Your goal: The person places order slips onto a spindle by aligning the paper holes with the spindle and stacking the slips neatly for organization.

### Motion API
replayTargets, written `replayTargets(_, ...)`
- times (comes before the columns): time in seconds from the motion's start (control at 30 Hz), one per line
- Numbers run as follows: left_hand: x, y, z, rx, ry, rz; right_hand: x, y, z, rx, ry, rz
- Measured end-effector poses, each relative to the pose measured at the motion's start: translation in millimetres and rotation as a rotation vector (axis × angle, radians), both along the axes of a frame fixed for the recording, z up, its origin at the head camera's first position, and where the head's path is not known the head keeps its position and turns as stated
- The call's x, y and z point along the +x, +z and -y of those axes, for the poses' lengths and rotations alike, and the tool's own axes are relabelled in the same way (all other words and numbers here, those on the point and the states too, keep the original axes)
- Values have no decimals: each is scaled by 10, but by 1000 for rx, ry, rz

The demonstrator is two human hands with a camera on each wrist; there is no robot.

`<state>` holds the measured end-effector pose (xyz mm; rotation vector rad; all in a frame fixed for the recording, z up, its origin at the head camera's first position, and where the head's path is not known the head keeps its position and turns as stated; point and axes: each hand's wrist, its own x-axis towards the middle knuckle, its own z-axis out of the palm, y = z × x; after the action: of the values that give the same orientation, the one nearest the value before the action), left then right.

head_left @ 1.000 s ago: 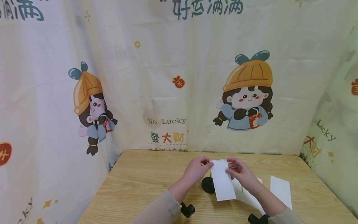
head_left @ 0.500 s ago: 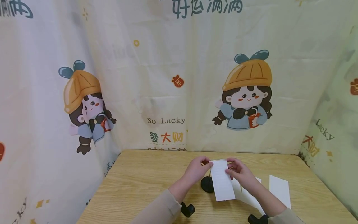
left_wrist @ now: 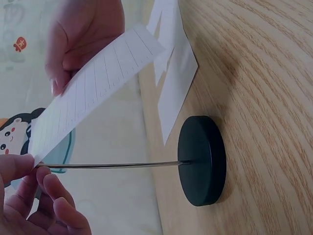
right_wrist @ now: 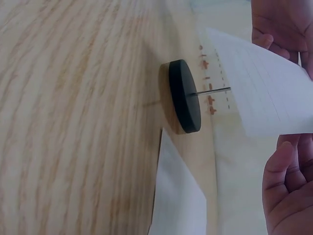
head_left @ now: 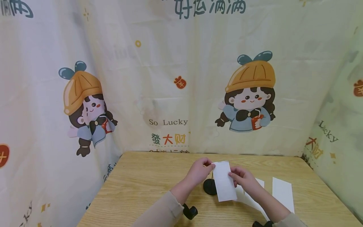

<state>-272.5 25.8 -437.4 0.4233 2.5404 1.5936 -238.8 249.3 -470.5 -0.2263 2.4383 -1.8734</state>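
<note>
A white slip of lined paper [head_left: 224, 181] hangs tilted between my two hands. My left hand [head_left: 199, 171] pinches its upper left corner, right at the top of a thin metal rod [left_wrist: 112, 166]. That rod rises from a round black base [left_wrist: 203, 160] standing on the table. With the thumb in front, my right hand [head_left: 246, 180] holds the slip's right edge; its other fingers are partly hidden by the paper. Whether the rod's tip goes through the slip or sits behind it, I cannot tell.
Several white paper pieces [head_left: 283, 194] lie on the wooden table [head_left: 147, 183], to the right and under my right forearm. A printed curtain [head_left: 158, 94] hangs around the back and sides. Dark wrist mounts [head_left: 190, 212] sit at both cuffs.
My right hand has slid slightly down the slip's right edge, its fingers drawing away from the top corner. The slip's lower end has lifted a little. The left hand stays nearly still.
</note>
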Motion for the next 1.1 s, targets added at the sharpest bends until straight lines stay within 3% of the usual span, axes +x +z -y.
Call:
replayTargets(0.43, -12, -22, 29, 20, -14, 0, 39, -47, 12, -33, 54, 6)
replayTargets(0.67, -24, -43, 35, 47, -4, 14, 36, -41, 7, -35, 47, 25)
replayTargets(1.1, -65, -97, 39, 74, 1, -23, 48, -59, -2, -34, 42, 16)
